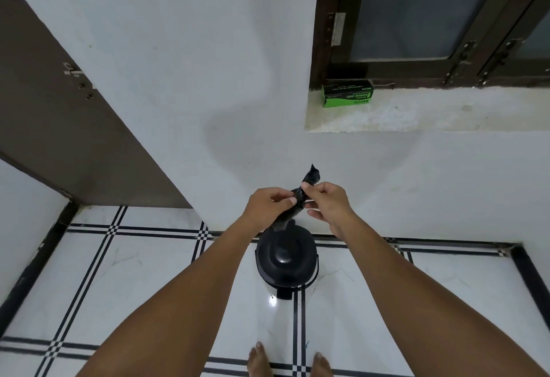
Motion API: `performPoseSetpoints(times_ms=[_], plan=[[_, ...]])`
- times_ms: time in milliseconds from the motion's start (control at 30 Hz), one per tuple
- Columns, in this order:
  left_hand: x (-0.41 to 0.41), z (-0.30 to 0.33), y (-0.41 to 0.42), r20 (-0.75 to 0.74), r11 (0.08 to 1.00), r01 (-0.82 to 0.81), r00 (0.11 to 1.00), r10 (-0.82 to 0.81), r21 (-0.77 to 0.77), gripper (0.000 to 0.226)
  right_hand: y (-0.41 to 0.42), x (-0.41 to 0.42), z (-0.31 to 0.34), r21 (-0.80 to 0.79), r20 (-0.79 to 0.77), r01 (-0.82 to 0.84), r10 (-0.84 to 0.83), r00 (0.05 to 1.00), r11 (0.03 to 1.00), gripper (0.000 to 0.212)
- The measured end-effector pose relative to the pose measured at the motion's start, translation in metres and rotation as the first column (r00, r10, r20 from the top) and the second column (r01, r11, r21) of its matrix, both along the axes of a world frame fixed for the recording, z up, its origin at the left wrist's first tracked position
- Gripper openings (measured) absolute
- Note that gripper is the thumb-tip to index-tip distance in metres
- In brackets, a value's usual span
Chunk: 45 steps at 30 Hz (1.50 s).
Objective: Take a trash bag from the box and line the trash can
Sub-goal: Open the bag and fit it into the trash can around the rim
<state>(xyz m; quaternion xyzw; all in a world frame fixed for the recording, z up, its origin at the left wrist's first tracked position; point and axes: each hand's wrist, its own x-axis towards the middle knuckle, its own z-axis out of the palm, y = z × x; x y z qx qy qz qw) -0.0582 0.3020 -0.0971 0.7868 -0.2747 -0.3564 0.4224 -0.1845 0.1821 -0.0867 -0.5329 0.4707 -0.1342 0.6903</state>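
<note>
A folded black trash bag [309, 179] is held up in front of me, one end sticking up and the other hanging down. My left hand [268, 207] pinches its middle from the left. My right hand [326, 198] pinches it from the right with thumb and forefinger, the other fingers loosely spread. Directly below stands the black trash can [285, 260] on the tiled floor, its lid down and a pedal at the front. The green and black box [347, 96] of garbage bags sits on the window ledge at the upper right.
A white wall is straight ahead with a dark-framed window [431, 19] above the ledge [431, 112]. A brown door [59, 115] is on the left. My bare feet [290, 360] stand on the white floor with black stripes, just before the can.
</note>
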Motion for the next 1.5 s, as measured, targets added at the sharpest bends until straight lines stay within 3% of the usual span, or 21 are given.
performPoseSetpoints(times_ms=[33, 133, 233, 400, 600, 733, 833, 933, 1100, 1233, 1267, 1367, 1433, 1500], plan=[[0.001, -0.001, -0.001, -0.016, 1.000, 0.004, 1.000, -0.005, -0.003, 0.003, 0.000, 0.000, 0.001, 0.004, 0.006, -0.009, 0.009, 1.000, 1.000, 0.027], [0.001, 0.002, 0.000, -0.101, 0.998, -0.057, 0.993, 0.054, -0.031, 0.007, -0.002, 0.000, 0.002, 0.018, 0.014, -0.023, 0.023, 1.000, 1.000, 0.024], [0.001, 0.006, 0.005, -0.289, 0.976, -0.214, 0.937, 0.196, -0.033, 0.016, -0.005, -0.002, 0.003, 0.066, 0.020, -0.019, 0.018, 1.000, 0.998, 0.020], [0.007, 0.005, 0.012, -0.401, 0.931, -0.366, 0.851, 0.340, 0.012, 0.015, -0.001, -0.002, 0.006, 0.236, 0.118, 0.011, -0.040, 0.992, 0.972, 0.019], [0.006, 0.003, 0.011, -0.465, 0.921, -0.390, 0.811, 0.354, 0.021, 0.016, 0.009, 0.014, 0.006, 0.329, 0.165, 0.089, -0.149, 0.975, 0.940, 0.018], [0.002, 0.003, 0.010, -0.384, 0.936, -0.352, 0.866, 0.321, -0.012, 0.014, 0.012, 0.018, 0.008, 0.309, 0.202, -0.061, -0.003, 0.979, 0.949, 0.024], [0.003, 0.003, 0.009, -0.407, 0.932, -0.360, 0.857, 0.314, -0.039, 0.013, 0.015, 0.020, 0.004, 0.236, 0.199, -0.066, 0.018, 0.980, 0.969, 0.005], [0.005, 0.003, 0.010, -0.497, 0.894, -0.447, 0.783, 0.375, -0.030, 0.015, 0.014, 0.022, 0.002, 0.228, 0.194, -0.006, -0.039, 0.980, 0.974, 0.023], [0.015, -0.002, 0.016, -0.600, 0.793, -0.606, 0.614, 0.513, 0.058, 0.013, 0.010, 0.023, -0.002, 0.251, 0.172, 0.100, -0.146, 0.974, 0.963, 0.032], [0.018, -0.010, 0.017, -0.401, 0.790, -0.611, 0.712, 0.576, 0.048, 0.013, 0.010, 0.025, -0.011, 0.186, 0.084, 0.169, -0.187, 0.979, 0.968, 0.030], [0.016, -0.006, 0.017, -0.442, 0.809, -0.587, 0.729, 0.522, -0.012, 0.009, 0.010, 0.026, -0.013, 0.161, 0.061, 0.168, -0.180, 0.982, 0.972, 0.030], [0.012, -0.008, 0.013, -0.447, 0.936, -0.338, 0.855, 0.262, -0.098, 0.036, 0.014, 0.029, -0.022, 0.100, 0.002, 0.136, -0.137, 0.991, 0.986, 0.024], [0.013, -0.023, 0.009, -0.297, 0.971, -0.238, 0.930, 0.217, -0.034, 0.023, 0.015, 0.031, -0.030, 0.063, -0.019, 0.158, -0.157, 0.987, 0.985, 0.016], [0.021, -0.037, 0.008, -0.242, 0.932, -0.361, 0.903, 0.356, 0.025, 0.004, 0.014, 0.031, -0.041, 0.032, -0.033, 0.234, -0.233, 0.972, 0.972, 0.012]])
